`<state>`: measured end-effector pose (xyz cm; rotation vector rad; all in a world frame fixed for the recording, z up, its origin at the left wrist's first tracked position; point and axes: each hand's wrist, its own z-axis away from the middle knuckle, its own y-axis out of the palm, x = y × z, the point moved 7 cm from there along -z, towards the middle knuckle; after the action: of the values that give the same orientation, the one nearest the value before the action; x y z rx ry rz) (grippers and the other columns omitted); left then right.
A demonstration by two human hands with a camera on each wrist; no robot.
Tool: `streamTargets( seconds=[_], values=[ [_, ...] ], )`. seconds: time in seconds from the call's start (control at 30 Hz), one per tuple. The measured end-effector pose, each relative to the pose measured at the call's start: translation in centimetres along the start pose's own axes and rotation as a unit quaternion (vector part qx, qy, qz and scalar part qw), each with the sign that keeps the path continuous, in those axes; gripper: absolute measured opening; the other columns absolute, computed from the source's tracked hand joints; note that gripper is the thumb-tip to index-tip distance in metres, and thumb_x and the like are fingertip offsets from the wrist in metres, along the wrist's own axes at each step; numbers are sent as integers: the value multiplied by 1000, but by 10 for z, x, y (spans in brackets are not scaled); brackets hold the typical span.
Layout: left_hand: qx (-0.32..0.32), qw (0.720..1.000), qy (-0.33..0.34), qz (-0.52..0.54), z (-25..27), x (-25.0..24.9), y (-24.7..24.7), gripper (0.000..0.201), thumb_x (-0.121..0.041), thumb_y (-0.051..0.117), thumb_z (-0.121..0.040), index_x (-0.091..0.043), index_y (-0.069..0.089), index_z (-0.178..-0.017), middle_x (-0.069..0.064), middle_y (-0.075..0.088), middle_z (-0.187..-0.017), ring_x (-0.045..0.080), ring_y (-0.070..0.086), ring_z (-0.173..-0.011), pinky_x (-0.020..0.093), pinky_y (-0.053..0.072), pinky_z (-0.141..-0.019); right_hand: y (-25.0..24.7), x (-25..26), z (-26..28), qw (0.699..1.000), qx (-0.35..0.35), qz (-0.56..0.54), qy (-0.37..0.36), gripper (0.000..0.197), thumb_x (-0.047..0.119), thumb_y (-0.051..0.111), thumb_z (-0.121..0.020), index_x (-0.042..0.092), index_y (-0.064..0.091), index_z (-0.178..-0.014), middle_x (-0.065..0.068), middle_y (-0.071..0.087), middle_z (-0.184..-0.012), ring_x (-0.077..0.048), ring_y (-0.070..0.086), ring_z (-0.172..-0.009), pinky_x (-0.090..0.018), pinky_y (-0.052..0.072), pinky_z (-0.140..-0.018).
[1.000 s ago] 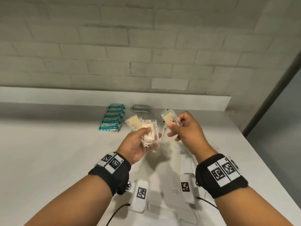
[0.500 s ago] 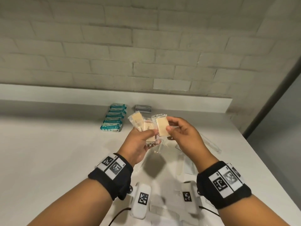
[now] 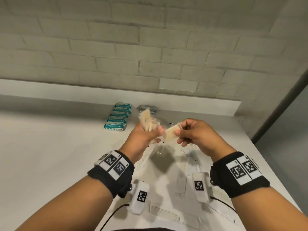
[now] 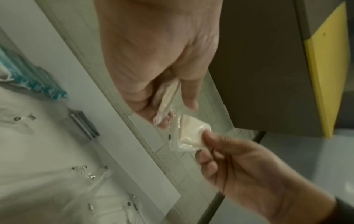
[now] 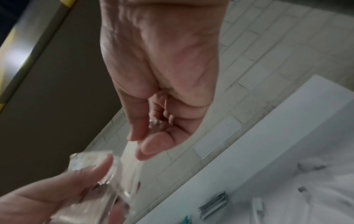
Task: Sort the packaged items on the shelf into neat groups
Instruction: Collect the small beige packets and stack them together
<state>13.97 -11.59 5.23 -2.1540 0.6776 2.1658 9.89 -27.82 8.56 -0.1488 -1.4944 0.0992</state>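
1. Two hands are raised above the white shelf (image 3: pixel 50 147) in the head view. The left hand (image 3: pixel 141 137) grips a fanned bundle of clear-wrapped beige packets (image 3: pixel 146 119); the right hand (image 3: pixel 198 135) pinches a single beige packet (image 3: pixel 171 133) by its right end, its other end touching the left hand's fingers (image 3: pixel 160 130). A row of teal packets (image 3: pixel 118 116) lies ordered toward the wall, a grey packet (image 3: pixel 148 108) just beside it. Clear-wrapped long items and a white comb (image 3: pixel 164 212) lie unsorted at the near edge.

2. Left wrist view: the left hand (image 4: pixel 159 50) has thumb and fingers curled on the bundle edge (image 4: pixel 168 94). The right hand (image 4: pixel 243 174) holds the single packet (image 4: pixel 191 136) by thumb and forefinger, its free wrapper end at the left fingertips. The teal row (image 4: pixel 38 78) and grey packet (image 4: pixel 84 125) lie on the shelf below.

3. Right wrist view: blurred. The right hand (image 5: pixel 162 75) has its fingers curled narrow; a glint of wrapper shows between them, the packet itself hidden. The left hand (image 5: pixel 57 194) holds clear wrapping (image 5: pixel 91 160).

4. Judgement: the step in hand is gathering the beige packets into one bundle; the single packet is being handed across. The next move calls for the left fingers to admit it flush against the others without loosening the bundle, then setting the group down squarely near the teal row. The slippery wrappers may let the fan slide apart.
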Motion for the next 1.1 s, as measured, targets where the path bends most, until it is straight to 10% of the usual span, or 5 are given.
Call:
streamTargets(
  seconds=[0.17,0.33,0.83,0.97,1.1],
  values=[
    [12,1000,-9,-7,7,7,9,24,4,64,-84,-11,56,-101,9,61,-85,20,60,-74,26,50,-60,-2,2,-3,998,-35,-57,-1,6,-2,65,-84,-1,63,-79,-8,64,-60,-16,65,-50,-21,53,-47],
    [9,997,-67,32,9,15,-2,25,-2,63,-87,-9,56,-109,8,62,-87,24,66,-82,35,56,-77,-27,2,-7,959,-151,241,13,17,17,77,-79,7,66,-69,2,58,-53,-8,50,-44,-18,36,-44],
    [-98,982,-95,129,20,25,-46,11,-3,60,-89,-12,61,-95,3,72,-84,19,68,-87,37,51,-89,72,-68,-1,872,126,466,74,19,31,58,-92,18,71,-98,5,65,-87,-13,60,-77,-24,46,-69],
    [-88,987,-71,113,21,17,-49,11,-5,58,-90,-12,61,-98,3,72,-87,18,69,-86,32,54,-78,55,-29,-7,974,43,223,26,24,39,58,-92,18,69,-97,3,70,-93,-13,61,-70,-21,45,-60],
    [-60,989,-75,115,20,14,-37,10,-6,58,-91,-11,62,-99,9,70,-91,23,68,-86,37,55,-82,62,-10,-6,986,45,161,-19,10,15,78,-77,14,68,-75,0,66,-71,-11,56,-58,-20,47,-55]
  ],
)
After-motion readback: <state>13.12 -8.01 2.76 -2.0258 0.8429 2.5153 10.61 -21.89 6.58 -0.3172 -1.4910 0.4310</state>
